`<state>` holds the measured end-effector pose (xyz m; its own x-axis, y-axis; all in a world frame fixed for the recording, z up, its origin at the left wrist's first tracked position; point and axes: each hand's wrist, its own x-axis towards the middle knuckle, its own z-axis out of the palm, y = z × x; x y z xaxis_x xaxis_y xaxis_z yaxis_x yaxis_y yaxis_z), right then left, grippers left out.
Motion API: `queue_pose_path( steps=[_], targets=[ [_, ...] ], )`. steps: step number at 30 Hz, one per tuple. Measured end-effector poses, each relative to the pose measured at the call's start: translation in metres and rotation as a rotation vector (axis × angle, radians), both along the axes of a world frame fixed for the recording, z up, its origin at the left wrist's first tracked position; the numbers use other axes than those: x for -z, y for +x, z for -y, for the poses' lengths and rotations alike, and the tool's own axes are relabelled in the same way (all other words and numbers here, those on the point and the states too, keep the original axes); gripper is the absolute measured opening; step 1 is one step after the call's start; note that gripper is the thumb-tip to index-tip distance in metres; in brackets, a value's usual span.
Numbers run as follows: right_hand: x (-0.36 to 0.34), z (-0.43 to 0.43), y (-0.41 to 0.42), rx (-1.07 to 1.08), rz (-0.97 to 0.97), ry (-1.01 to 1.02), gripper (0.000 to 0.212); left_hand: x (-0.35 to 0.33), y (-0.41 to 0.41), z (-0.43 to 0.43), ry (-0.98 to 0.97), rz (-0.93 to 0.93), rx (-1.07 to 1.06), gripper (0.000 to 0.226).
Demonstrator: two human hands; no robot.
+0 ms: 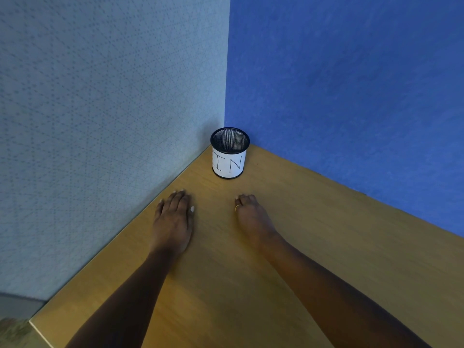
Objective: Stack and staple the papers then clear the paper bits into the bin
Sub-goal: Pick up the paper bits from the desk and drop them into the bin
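Far corner of the desk: the bin (229,156), a small black mesh cup, stands upright where the two walls meet, its mouth facing up.
Bin label: a white paper sleeve (228,165) wraps the cup's lower wall, hand-lettered "BIN", with the first letter partly turned out of sight to the left.
Left hand (173,222): lies palm down on the desk, near and left of the bin, fingers straight and close together, just beside the desk's left edge.
Right hand (251,216): rests on the desk, near and slightly right of the bin, knuckles up, fingers curled under, gripping nothing that shows.
Ring (237,208): a thin band on one right finger.
Hands together: apart, a strip of desk between them, neither touching the bin.
Forearms: bare, reaching in from the near edge.
Desk (326,234): light wood-grain top.
Walls: a pale grey patterned panel (100,121) on the left, a deep blue panel (351,84) on the right.
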<state>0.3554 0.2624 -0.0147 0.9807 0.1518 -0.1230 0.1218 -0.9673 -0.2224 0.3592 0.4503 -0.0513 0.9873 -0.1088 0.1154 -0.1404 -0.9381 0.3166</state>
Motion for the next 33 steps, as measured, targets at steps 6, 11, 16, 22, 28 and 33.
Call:
queue_pose_path(
  steps=[6,11,16,22,28,33],
  targets=[
    [-0.006,0.002,0.002,-0.066,0.021,-0.059,0.037,0.000,0.000,0.000,-0.004,0.002,0.010,0.073],
    [-0.013,0.005,0.003,-0.107,0.007,-0.068,0.036,0.000,0.000,0.000,0.005,-0.010,0.002,0.064],
    [-0.021,0.006,0.003,-0.124,0.035,-0.057,0.032,0.000,0.001,0.000,0.008,0.002,0.006,0.075],
    [-0.019,0.008,0.007,-0.033,0.044,0.029,0.028,0.000,0.000,0.000,0.005,-0.007,0.003,0.060],
    [-0.006,0.016,0.020,0.369,0.064,0.544,0.015,-0.001,0.000,0.000,0.002,0.007,0.006,0.070],
    [-0.018,0.025,0.032,0.707,0.042,1.013,0.014,-0.002,-0.001,0.001,0.005,0.013,0.004,0.073]
  ],
)
